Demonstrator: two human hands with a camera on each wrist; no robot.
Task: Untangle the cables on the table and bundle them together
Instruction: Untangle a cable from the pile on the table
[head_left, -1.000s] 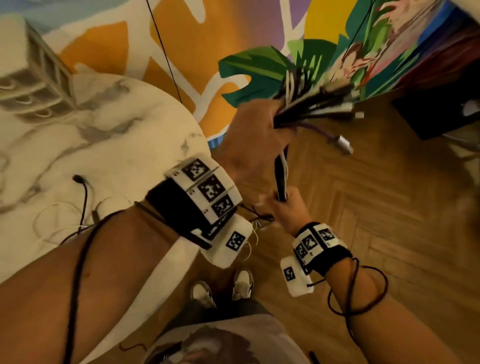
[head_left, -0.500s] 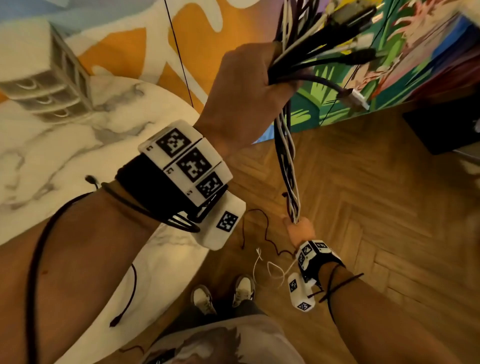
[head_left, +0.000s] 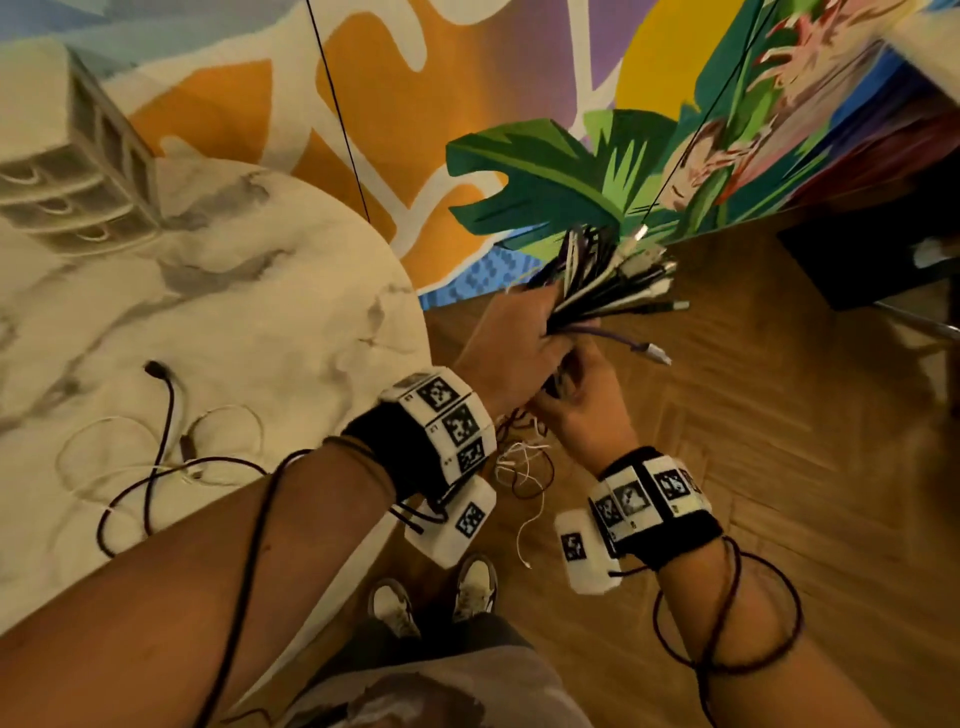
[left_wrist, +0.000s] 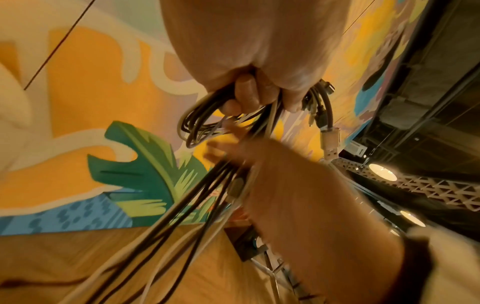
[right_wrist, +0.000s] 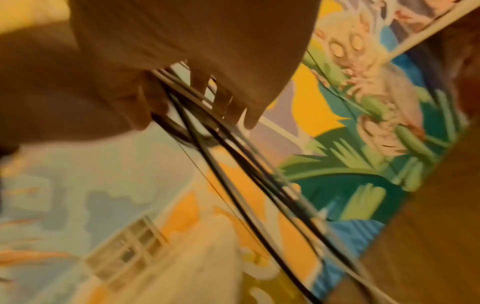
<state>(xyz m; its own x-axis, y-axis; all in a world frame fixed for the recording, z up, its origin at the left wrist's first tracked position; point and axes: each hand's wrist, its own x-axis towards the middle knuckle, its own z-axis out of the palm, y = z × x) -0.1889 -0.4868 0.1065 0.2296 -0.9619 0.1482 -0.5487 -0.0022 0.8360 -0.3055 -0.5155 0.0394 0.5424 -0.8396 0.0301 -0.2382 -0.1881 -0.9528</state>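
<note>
In the head view my left hand grips a thick bundle of black and white cables beside the table edge, its plugs fanning up and right. A purple cable with a silver plug sticks out below the fan. My right hand sits directly under the left one, fingers curled round the same strands. Thin white and dark tails dangle beneath both wrists. The left wrist view shows my left hand clenching looped cables. The right wrist view shows black strands running through my right hand.
A black cable and a thin white cable lie loose on the round marble table at left. A white drawer unit stands at its back. Dark furniture is on the wooden floor at right. My shoes are below.
My left hand has come down from head height with the bundle. My right hand has slid up the strands from low down to just under the left hand.
</note>
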